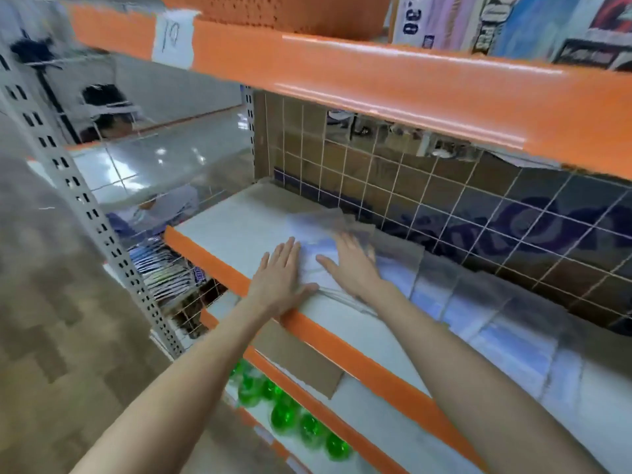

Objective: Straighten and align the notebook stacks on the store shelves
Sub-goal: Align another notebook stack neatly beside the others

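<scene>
Pressing flat on the leftmost notebook stack [319, 265], both hands work with straight fingers and grasp nothing: the left hand [278, 275] lies along the stack's left edge with its thumb at the front corner by the orange lip of the shelf [219, 234], and the right hand [352, 263] rests on top, fingers spread toward the back. From this pose the person looks to be squaring that 1 stack, nudging its side into line while holding the top down, so the task reads as under way rather than finished. The stack sits on the white middle shelf, near its front edge, its pale blue-and-white covers wrapped in clear plastic and blurred; its far corner seems skewed toward the wire grid [478, 200] at the back, though the blur makes that uncertain. To its right a row of further wrapped stacks [496, 323] runs along the shelf, apparently overlapping one another unevenly, and these probably remain to be aligned. White shelf to the left of the hands carries no notebooks. Below, green bottles [284, 415] and a cardboard piece [297, 360] occupy lower shelves.
</scene>
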A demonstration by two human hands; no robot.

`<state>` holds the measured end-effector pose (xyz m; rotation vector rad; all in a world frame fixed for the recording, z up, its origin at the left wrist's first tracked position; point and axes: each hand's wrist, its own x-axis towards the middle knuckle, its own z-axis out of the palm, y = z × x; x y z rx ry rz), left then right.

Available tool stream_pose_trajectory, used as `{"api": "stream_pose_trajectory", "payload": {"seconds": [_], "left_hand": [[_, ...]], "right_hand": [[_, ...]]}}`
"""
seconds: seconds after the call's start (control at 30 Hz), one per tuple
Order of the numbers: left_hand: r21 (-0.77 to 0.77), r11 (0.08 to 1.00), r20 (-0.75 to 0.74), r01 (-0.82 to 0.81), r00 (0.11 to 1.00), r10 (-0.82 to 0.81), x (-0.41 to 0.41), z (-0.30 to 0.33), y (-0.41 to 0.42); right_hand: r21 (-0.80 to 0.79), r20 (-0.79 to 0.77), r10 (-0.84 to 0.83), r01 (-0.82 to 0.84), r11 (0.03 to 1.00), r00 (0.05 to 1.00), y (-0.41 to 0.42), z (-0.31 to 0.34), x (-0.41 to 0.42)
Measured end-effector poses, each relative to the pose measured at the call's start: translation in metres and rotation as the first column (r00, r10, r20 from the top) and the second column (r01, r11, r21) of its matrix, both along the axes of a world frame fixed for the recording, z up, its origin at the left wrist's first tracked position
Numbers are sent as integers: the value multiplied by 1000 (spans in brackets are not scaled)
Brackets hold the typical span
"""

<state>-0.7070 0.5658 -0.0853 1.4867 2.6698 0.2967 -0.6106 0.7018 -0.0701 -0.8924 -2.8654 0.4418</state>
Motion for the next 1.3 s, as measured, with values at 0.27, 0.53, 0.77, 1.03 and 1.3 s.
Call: {"api": "stream_pose_trajectory", "payload": {"seconds": [0.27,0.53,0.77,1.03,1.3], "left_hand": [[-44,949,125,313,944,-305,-48,-12,22],[-12,922,169,387,910,-380,-51,-11,18],[-45,927,59,372,927,-369,-22,-9,4],[-66,934,-99,351,929,-356,7,-6,-18],[-136,914,-264,383,875,-406,21,-2,-25]], "right_hand": [[85,206,-126,111,990,970,-6,-7,-20],[105,217,-207,188,977,954,-23,-10,-11],[108,212,-208,189,976,955,-60,-11,27],[322,219,-262,184,929,940,-93,-10,47],[314,169,-296,233,920,940,-100,-11,51]]}}
